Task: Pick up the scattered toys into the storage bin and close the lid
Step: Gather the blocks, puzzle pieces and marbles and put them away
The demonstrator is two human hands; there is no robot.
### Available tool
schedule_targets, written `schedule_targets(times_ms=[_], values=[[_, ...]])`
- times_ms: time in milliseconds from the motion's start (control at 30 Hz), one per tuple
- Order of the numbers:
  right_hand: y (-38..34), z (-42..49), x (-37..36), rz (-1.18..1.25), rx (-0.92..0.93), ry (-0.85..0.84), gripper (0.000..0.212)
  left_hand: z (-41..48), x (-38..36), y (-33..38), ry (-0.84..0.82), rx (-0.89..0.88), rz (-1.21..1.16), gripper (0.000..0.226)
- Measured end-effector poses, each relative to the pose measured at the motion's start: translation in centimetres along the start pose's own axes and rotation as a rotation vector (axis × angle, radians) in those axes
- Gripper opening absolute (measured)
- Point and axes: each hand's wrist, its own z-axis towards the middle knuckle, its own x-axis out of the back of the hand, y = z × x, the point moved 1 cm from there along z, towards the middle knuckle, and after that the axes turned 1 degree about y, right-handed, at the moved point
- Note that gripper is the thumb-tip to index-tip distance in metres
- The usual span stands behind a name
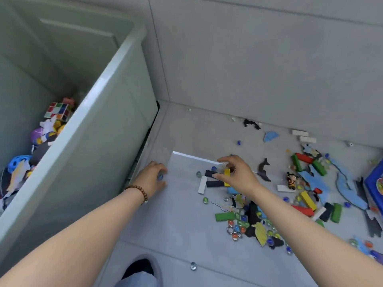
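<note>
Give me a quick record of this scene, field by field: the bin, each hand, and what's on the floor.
bin: open, no lid on it, toys inside, including a colour cube
left hand: low beside the bin, fingers curled round a blue marble
right hand: fingers spread over a yellow block
floor: scattered loose marbles, blocks, puzzle pieces, a figurine
status: much left to pick up

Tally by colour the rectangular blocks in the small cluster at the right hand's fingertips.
Black blocks: 2
White block: 1
Yellow block: 1
Total: 4
A light-blue piece under the wrist is too hidden to count as a block.
</note>
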Motion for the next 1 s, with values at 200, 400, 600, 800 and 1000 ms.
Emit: schedule_targets(times_ms=[200,400,600,800,1000], values=[[-0.2,2.0,-1.4,-0.009,0.021,0.008,0.03,1.8,-1.0,0.5,0.14,0.004,-0.17,0.02],[0.9,2.8,-2.6,0.019,-0.056,0.022,0.018,2.6,-2.8,3.1,0.018,-0.107,-0.432,0.022],[1.3,3.1,-3.0,0.008,-0.052,0.062,0.013,3.2,-4.2,4.2,-0.008,-0.163,-0.34,0.025],[1.6,3.4,-3.1,0.055,-0.055,0.078,0.015,3.8,-4.7,5.0,0.024,-0.176,-0.268,0.017],[0.6,3.3,-1.4,0.492,-0.186,0.144,0.018,4.5,-4.7,5.2,0.081,-0.144,-0.376,0.009]])
